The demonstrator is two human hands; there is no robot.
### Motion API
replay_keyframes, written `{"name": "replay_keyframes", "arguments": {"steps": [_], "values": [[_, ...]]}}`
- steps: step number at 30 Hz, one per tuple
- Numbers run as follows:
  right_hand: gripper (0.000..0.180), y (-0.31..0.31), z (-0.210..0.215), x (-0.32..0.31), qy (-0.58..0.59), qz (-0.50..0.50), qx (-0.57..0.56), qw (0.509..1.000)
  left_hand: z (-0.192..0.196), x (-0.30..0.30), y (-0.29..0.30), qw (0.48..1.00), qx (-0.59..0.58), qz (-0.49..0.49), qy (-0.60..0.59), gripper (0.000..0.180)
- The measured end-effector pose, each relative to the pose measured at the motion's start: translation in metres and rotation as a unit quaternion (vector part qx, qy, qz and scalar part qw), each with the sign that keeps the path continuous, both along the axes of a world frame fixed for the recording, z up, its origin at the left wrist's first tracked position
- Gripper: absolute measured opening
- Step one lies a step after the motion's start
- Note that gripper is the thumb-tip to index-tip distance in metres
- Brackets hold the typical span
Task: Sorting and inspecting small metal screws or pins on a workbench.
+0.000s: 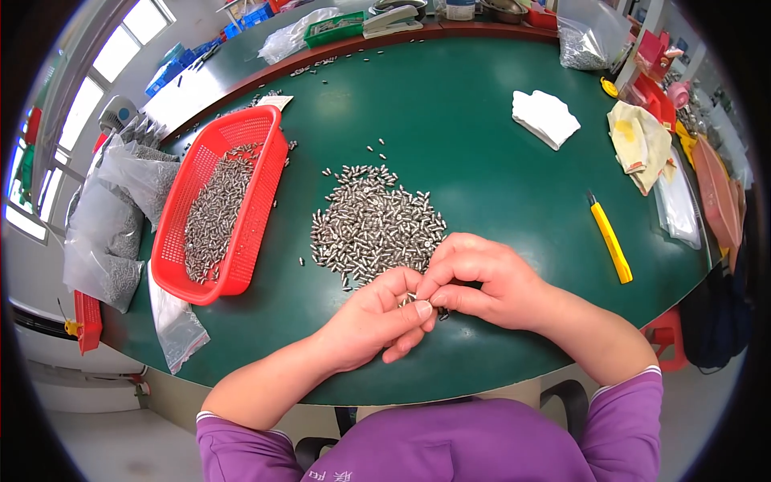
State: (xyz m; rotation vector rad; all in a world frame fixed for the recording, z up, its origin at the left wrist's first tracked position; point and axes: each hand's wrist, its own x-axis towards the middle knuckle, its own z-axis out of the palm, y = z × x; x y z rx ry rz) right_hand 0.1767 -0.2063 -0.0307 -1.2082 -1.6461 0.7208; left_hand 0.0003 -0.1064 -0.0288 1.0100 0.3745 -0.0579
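Observation:
A heap of small silvery metal pins (373,225) lies on the green tabletop in front of me. At its near edge my two hands meet. My left hand (389,313) is curled around a few of the small metal pins, some showing between thumb and fingers. My right hand (482,281) pinches thumb and forefinger together right at the left thumb; what sits in that pinch is too small and covered to make out. A few dark pieces show just beneath the fingertips. Left of the heap stands a red perforated basket (269,189) partly filled with similar metal pins.
Bags of small metal parts (108,233) crowd the left edge. A yellow utility knife (612,241) lies at the right, with a folded white cloth (544,118) farther back. A yellowed cloth (640,145) and red bins line the right edge. A green tray (335,28) stands behind.

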Motion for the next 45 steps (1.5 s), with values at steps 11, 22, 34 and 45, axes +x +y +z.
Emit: {"name": "replay_keyframes", "arguments": {"steps": [11, 22, 34, 45], "values": [[0.012, 0.001, -0.002, 0.007, -0.129, -0.172, 0.058, 0.975, -0.002, 0.000, 0.002, 0.999, -0.050, 0.015, -0.007, 0.017], [0.019, -0.003, -0.006, 0.011, -0.242, -0.160, 0.008, 0.957, -0.003, 0.000, 0.004, 0.997, -0.060, 0.029, -0.042, 0.024], [0.011, -0.006, -0.001, 0.011, -0.245, -0.146, -0.066, 0.956, -0.005, 0.000, 0.004, 0.997, -0.063, 0.028, -0.038, 0.023], [0.010, -0.004, -0.001, 0.009, -0.217, -0.143, -0.050, 0.964, -0.005, 0.000, 0.004, 0.997, -0.066, 0.028, -0.039, 0.017]]}}
